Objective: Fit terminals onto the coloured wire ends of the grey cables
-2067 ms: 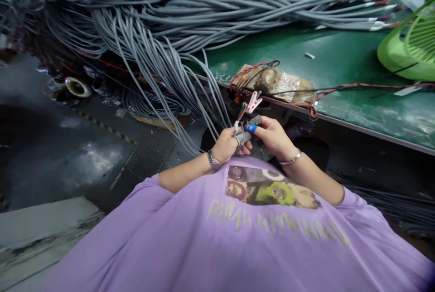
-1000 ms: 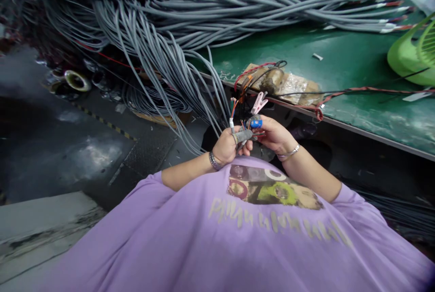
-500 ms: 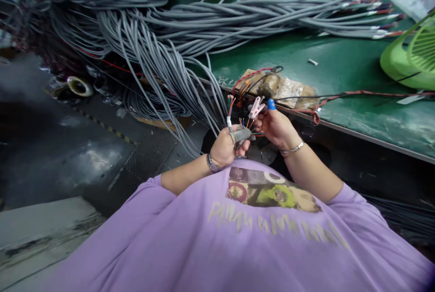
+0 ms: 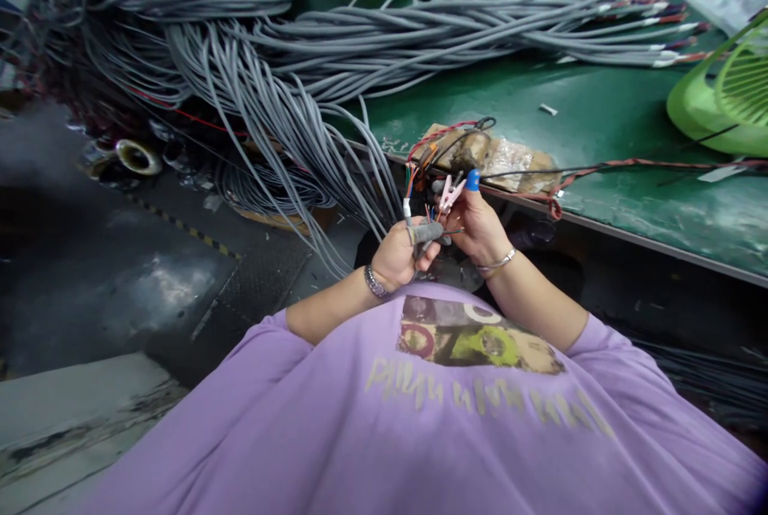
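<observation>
Between my hands a multi-core grey cable [image 4: 407, 209] with a white band rises out of my left hand [image 4: 396, 256], its thin coloured wires fanned at the top. The left fingers are closed around it, and a grey wrapping [image 4: 425, 233] covers the thumb. More thin wires [image 4: 433, 213] stick out between the two hands. My right hand [image 4: 480, 229] is closed, touching these wires, with a blue finger cover [image 4: 473, 180] on one raised digit. A pale pink clip-like tool [image 4: 450, 195], V-shaped, sits at its fingers; the exact grip is partly hidden.
Grey cables [image 4: 384, 43] lie bundled across the green table [image 4: 606, 127] and hang over its front edge at left. A taped cardboard block [image 4: 510, 159] with red and black wires sits at that edge. A green plastic basket-like object [image 4: 720, 99] stands at right.
My right hand has moved slightly left, closer to the left hand, and the pink tool has shifted a little down with it. The left hand keeps its hold on the cable.
</observation>
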The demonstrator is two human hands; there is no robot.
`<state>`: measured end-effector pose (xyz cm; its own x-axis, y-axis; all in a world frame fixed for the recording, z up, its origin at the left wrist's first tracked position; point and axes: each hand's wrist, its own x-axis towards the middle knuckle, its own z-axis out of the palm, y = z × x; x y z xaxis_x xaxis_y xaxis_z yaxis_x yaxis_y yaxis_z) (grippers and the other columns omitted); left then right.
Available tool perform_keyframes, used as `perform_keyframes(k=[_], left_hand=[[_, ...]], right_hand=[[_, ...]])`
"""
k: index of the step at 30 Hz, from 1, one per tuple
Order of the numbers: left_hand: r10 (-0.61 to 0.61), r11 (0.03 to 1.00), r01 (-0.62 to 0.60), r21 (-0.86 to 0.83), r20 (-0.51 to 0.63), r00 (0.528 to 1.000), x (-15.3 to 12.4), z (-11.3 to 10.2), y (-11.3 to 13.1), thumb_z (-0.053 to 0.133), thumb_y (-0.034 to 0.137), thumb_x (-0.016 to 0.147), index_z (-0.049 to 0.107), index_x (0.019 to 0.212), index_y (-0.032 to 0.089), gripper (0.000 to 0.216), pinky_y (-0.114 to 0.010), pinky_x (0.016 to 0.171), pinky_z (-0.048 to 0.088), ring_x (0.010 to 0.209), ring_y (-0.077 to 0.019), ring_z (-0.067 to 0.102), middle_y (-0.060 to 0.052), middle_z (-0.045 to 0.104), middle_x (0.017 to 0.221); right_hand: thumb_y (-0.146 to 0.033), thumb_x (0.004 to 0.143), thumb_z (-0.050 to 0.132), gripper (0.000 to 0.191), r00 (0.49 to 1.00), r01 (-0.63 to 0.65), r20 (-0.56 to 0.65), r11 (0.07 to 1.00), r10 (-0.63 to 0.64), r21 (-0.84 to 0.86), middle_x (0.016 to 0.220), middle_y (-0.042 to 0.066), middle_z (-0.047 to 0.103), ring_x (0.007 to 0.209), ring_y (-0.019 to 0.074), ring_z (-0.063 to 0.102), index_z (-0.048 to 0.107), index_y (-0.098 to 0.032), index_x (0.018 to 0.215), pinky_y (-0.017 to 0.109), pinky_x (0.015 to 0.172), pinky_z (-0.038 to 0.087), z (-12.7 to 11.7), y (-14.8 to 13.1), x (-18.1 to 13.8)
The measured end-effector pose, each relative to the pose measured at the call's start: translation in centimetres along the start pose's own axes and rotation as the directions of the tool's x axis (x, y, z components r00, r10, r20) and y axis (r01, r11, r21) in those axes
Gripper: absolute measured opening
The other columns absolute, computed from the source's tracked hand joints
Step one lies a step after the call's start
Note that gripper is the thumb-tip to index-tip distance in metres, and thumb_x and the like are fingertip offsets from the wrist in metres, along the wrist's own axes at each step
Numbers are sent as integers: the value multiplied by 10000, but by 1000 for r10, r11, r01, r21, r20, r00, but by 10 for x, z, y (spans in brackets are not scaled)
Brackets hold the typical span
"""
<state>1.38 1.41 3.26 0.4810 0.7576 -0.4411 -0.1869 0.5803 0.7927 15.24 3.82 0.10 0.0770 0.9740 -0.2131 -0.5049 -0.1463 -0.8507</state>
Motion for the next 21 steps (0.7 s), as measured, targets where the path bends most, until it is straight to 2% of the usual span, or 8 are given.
perform_keyframes(k=[5, 9, 12, 15, 19, 21], left_hand=[[1, 1000, -1, 16, 6, 1000, 1, 0, -2, 773, 473, 630, 529, 686, 183, 383, -190, 313, 209, 311, -59, 384, 39, 503, 439], [11, 1000, -11, -3, 1, 1000, 0, 0, -2, 787, 469, 610, 530, 681, 183, 392, -188, 311, 213, 315, -58, 382, 38, 506, 439], [19, 1000, -18, 18, -7, 1000, -4, 0, -3, 789, 485, 621, 534, 687, 181, 403, -190, 313, 217, 315, -54, 381, 37, 515, 446], [33, 998, -32, 52, -14, 999, -8, -1, -4, 784, 501, 643, 549, 719, 181, 404, -193, 317, 226, 312, -56, 387, 41, 526, 453], [76, 994, -73, 77, -38, 996, -13, -2, -4, 785, 516, 645, 533, 709, 186, 420, -193, 328, 250, 322, -55, 400, 47, 537, 466], [112, 991, -107, 80, -52, 992, -13, -2, -4, 783, 515, 652, 518, 693, 186, 424, -191, 338, 264, 329, -52, 410, 44, 550, 479]], right_hand=[[-880, 674, 586, 681, 999, 20, -44, 1000, -19, 11, 713, 14, 656, 680, 161, 614, 626, -228, 867, 280, 599, 490, 2, 0, 1], [-904, 693, 524, 701, 997, -56, -47, 997, 59, 51, 727, 14, 656, 669, 157, 615, 616, -228, 857, 278, 608, 507, 3, -3, -4], [-923, 713, 458, 720, 994, -105, -16, 994, 106, 20, 727, 20, 651, 655, 159, 606, 609, -233, 854, 279, 590, 493, 1, -6, -8], [-922, 725, 441, 711, 994, -99, 52, 995, 99, -18, 723, 19, 645, 624, 150, 574, 602, -239, 841, 272, 564, 467, -2, -9, -11], [-877, 757, 478, 659, 988, -113, 105, 993, 114, -17, 725, 13, 643, 601, 138, 555, 606, -236, 838, 261, 543, 461, -2, -17, -13], [-821, 764, 558, 597, 986, -125, 108, 992, 124, 5, 724, 6, 639, 596, 129, 548, 605, -229, 831, 252, 540, 459, -1, -21, -13]])
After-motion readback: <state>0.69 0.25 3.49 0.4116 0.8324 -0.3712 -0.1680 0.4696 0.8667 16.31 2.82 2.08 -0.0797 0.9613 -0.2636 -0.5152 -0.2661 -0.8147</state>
